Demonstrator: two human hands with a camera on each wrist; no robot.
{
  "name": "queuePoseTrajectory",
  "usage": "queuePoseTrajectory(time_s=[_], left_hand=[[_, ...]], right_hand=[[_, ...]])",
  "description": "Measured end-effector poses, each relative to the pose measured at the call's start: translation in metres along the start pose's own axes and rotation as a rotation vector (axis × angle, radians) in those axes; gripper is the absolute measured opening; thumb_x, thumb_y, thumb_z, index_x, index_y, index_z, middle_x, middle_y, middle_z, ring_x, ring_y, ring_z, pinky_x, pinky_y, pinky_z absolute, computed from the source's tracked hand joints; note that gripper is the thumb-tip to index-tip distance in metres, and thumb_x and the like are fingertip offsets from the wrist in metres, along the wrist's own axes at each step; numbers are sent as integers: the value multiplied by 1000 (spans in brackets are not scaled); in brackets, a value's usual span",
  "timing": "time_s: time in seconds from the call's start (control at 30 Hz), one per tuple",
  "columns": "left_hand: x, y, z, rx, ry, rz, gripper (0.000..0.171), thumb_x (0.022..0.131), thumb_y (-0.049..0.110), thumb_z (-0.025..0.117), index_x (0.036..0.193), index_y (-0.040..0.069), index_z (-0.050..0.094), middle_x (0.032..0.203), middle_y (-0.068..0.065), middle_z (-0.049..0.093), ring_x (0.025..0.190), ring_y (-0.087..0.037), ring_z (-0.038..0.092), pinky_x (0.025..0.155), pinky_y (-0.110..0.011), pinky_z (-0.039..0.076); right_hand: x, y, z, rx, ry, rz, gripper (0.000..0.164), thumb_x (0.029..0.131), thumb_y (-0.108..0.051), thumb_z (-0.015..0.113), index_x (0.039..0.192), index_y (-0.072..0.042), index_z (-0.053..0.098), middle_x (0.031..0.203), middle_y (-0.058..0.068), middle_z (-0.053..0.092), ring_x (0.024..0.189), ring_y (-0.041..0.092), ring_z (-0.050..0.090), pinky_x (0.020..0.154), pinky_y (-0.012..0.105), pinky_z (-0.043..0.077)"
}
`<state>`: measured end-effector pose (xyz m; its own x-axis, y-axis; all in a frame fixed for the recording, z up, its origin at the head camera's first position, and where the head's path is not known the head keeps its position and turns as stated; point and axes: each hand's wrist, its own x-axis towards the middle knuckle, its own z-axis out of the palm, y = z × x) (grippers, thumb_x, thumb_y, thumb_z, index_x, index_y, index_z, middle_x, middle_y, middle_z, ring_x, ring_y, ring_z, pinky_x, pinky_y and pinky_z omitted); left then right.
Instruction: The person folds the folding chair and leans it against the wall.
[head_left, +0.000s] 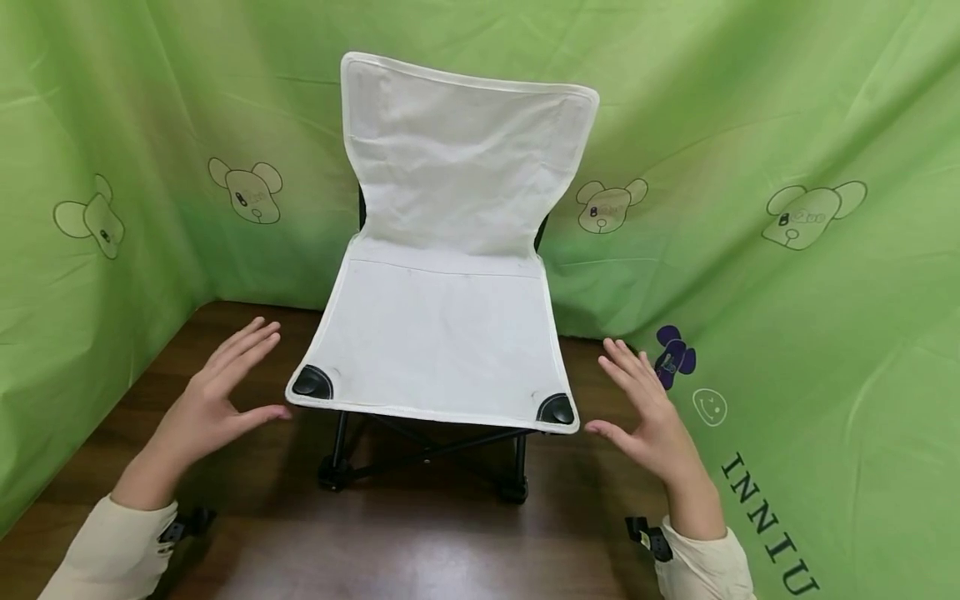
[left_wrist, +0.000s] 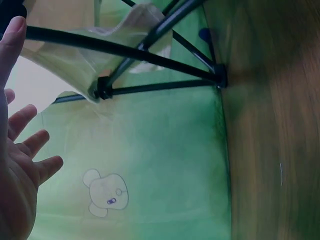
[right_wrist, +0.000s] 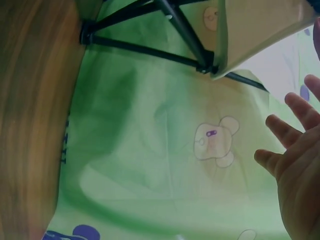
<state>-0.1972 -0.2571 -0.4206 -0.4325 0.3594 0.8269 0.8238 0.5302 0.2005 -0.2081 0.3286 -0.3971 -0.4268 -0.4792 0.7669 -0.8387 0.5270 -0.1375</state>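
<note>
A white folding chair (head_left: 450,333) with black corner caps and a dark tube frame stands unfolded in the middle of the head view. Beside its front left corner is my left hand (head_left: 213,408), fingers extended and thumb pointing at the seat, apart from the fabric. On the other side my right hand (head_left: 648,421) is held the same way, its thumb close to the front right corner. Neither palm holds anything. From below, the left wrist view shows the crossed frame tubes (left_wrist: 125,50), and the right wrist view shows a leg joint (right_wrist: 205,62) under the seat.
The chair stands on a dark brown wood-grain surface (head_left: 375,542). Green cloth (head_left: 825,333) printed with bear heads hangs behind it and along both sides, near the right hand. Each wrist carries a black strap, the right one (head_left: 651,537) just above the sleeve cuff.
</note>
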Motion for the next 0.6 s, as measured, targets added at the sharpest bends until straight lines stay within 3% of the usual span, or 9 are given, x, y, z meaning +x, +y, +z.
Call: queuePoseTrajectory(time_s=[0.33,0.6], left_hand=[[25,40,1,-148,118,83,77,88,47,76,130,-15,60,131,-36,60,143,-36,47,120,-30,37],[33,49,6,-250,133,135,67,87,36,79,127,-16,63,130,-36,61,137,-40,52,117,-30,41]], right_hand=[[24,-37,1,143,87,-130,76,89,-43,77,129,18,58,137,42,51,140,46,45,127,48,22],[31,-45,6,228,101,-176,72,86,-34,82,127,20,58,137,41,52,139,48,46,126,50,25]])
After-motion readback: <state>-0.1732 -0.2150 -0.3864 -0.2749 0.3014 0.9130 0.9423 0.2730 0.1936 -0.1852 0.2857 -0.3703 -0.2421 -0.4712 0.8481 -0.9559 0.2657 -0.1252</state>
